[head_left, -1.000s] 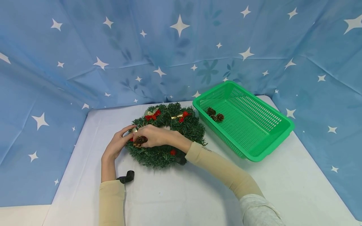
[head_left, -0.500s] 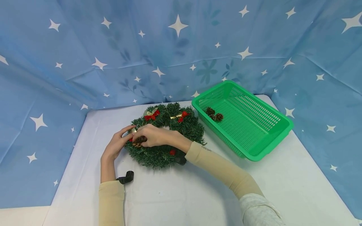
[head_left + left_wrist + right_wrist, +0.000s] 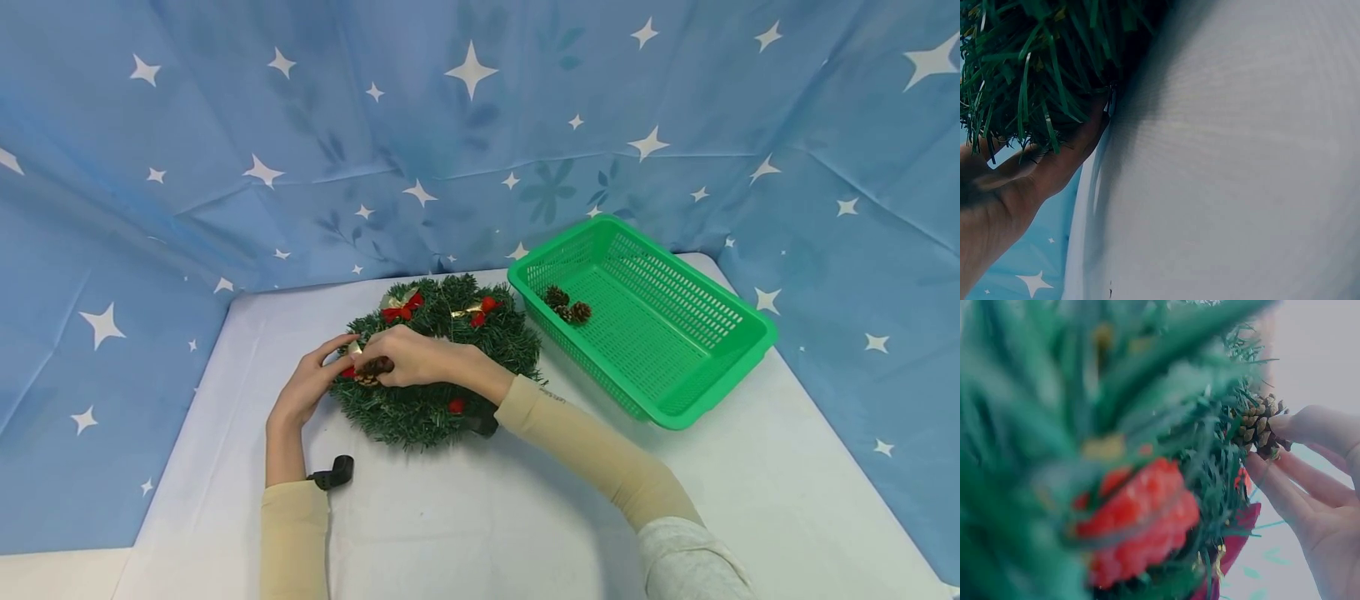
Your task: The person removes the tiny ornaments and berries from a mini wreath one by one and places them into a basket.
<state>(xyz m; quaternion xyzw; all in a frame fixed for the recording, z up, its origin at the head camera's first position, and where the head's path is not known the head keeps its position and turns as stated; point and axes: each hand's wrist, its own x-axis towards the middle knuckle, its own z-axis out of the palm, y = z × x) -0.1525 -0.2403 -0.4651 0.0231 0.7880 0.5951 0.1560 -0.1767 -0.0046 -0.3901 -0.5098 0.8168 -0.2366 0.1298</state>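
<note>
A round green wreath with red and gold bows and red berries lies on the white-covered table. My left hand grips its left edge; in the left wrist view, fingers reach around the green strands, their tips partly hidden. Across the wreath comes my right hand, pinching a brown pine cone at the left part of the wreath. The right wrist view has the pine cone between thumb and fingers, against the strands. A red berry looms blurred in the foreground there.
To the right of the wreath stands a green perforated basket. Several pine cones lie in its left end. A blue star-patterned cloth hangs behind and at both sides of the table.
My right hand has risen very slightly and the pine cone has shifted a little with it. My left hand stays at the wreath's edge.
</note>
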